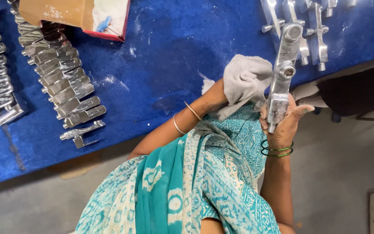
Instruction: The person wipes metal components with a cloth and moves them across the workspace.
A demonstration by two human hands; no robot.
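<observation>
Metal part up in one hand, grey cloth in the other, right over the blue bench.

The right hand (283,123) is clamped round the lower end of a long polished metal casting (284,71), holding it upright above the bench (174,47) edge. The left hand (217,97) grips a bunched grey cloth (245,80) just beside the casting. Rows of finished metal pieces (59,73) lie at far left, more castings (312,26) top right, a cardboard box (72,13) behind.

Rows of metal parts (61,78), cardboard box (57,12)
</observation>
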